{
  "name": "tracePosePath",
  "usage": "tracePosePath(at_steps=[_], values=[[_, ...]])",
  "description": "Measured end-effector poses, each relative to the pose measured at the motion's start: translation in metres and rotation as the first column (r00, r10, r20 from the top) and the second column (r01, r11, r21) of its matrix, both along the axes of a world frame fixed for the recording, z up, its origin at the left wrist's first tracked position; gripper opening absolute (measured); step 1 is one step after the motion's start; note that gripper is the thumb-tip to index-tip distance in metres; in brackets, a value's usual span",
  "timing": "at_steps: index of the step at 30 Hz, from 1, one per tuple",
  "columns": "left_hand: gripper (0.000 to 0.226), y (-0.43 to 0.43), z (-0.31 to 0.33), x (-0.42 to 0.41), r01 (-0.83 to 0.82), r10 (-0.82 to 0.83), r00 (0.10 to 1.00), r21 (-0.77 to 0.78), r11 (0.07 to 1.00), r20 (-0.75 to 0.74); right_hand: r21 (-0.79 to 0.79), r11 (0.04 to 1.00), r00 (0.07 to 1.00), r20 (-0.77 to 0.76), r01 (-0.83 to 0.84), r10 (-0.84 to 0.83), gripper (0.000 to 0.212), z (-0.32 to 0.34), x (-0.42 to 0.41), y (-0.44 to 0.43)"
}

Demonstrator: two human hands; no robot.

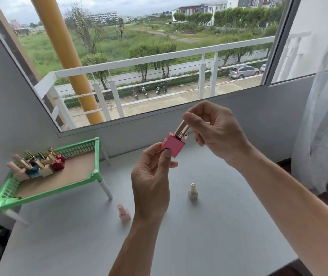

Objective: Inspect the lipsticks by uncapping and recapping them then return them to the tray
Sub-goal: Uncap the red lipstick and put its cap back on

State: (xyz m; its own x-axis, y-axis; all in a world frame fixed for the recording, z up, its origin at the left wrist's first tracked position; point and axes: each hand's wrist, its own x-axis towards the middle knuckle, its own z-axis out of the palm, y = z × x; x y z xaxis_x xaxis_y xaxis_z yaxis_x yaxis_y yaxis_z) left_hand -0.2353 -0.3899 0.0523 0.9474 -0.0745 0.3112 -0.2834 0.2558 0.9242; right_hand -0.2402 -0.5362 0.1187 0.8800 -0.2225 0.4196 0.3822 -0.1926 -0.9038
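Standing upright on the grey table (209, 226) in the lower centre of the frame are a pale pink lipstick (124, 213) and, right of it and well apart, a beige lipstick (192, 192). Above them, at the centre of the frame, a pink lipstick base (172, 145) is pinched between the thumb and fingers of the left hand (151, 180). A rose-gold cap (183, 127), tilted and touching the top of the base, is gripped by the closed fingers of the right hand (214, 130). At the left of the frame a green tray (94, 156) on white legs is seen, with several lipsticks (37, 164) clustered in its far left corner. Beyond, a window (139, 56) is seen.
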Motion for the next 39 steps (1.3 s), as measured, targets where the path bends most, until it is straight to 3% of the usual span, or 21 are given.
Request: tracePosePath(at_steps=[4,11,16,23,29,36,39], values=[[0.019,-0.004,0.001,0.001,0.005,-0.005,1.000,-0.008,1.000,0.000,0.083,0.994,0.997,-0.035,-0.071,0.074,0.023,-0.005,-0.004,-0.003],[0.014,-0.018,-0.004,-0.001,0.046,-0.046,0.999,-0.012,0.999,-0.007,-0.043,0.987,0.983,-0.106,-0.153,0.148,0.003,-0.027,-0.012,-0.012],[0.012,-0.036,-0.014,0.000,0.078,-0.077,0.996,0.022,0.997,-0.037,-0.069,0.989,0.985,-0.123,-0.133,0.123,0.009,-0.041,-0.013,-0.032],[0.028,-0.060,-0.069,0.002,0.100,-0.062,0.987,0.257,0.961,-0.150,-0.144,0.989,0.967,-0.253,-0.025,-0.012,0.012,-0.084,-0.013,-0.069],[0.045,-0.076,-0.134,-0.003,0.131,-0.006,0.978,0.597,0.791,-0.206,-0.201,0.979,0.912,-0.399,0.019,-0.100,0.012,-0.129,-0.009,-0.102],[0.059,-0.097,-0.194,-0.015,0.094,-0.076,0.995,0.845,0.526,-0.063,-0.283,0.959,0.855,-0.497,0.003,-0.149,0.012,-0.187,0.002,-0.132],[0.061,-0.099,-0.220,-0.022,0.081,-0.103,0.994,0.922,0.379,-0.045,-0.276,0.961,0.843,-0.513,0.018,-0.163,0.023,-0.213,0.007,-0.141]])
